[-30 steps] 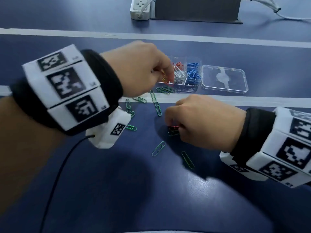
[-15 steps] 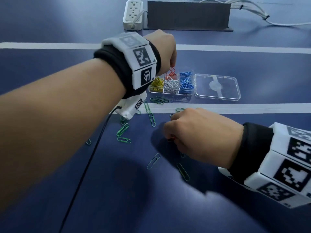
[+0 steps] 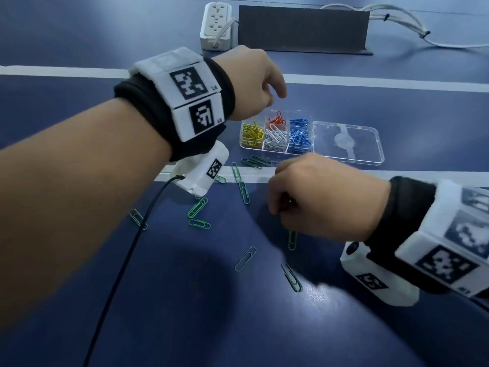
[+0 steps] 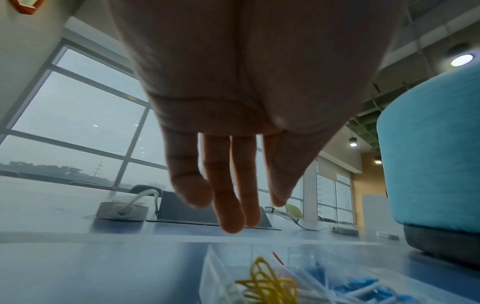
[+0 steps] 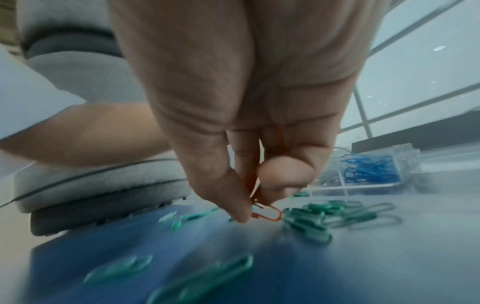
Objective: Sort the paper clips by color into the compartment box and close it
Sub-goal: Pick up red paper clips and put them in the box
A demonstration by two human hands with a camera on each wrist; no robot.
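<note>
A clear compartment box (image 3: 312, 136) holds yellow clips (image 3: 252, 133), red clips (image 3: 276, 120), white clips (image 3: 275, 136) and blue clips (image 3: 300, 133); its lid (image 3: 348, 141) lies open to the right. My left hand (image 3: 254, 83) hovers over the box's left end, fingers (image 4: 228, 197) hanging straight and empty above the yellow clips (image 4: 267, 286). My right hand (image 3: 317, 197) is low over the table, thumb and forefinger pinching red clips (image 5: 265, 211), with another red clip tucked in the palm. Several green clips (image 3: 197, 207) lie scattered around it (image 5: 324, 216).
A white power strip (image 3: 215, 26) and a dark grey stand (image 3: 303, 29) sit at the far edge, with white cables (image 3: 397, 19) to the right. A black cord (image 3: 127, 260) runs from my left wrist camera across the blue table (image 3: 185, 313). White tape lines (image 3: 370, 82) cross the table.
My left hand rose from the yellow compartment, moved further over the box and spread its fingers, now empty. My right hand stayed low, working on the red clips.
</note>
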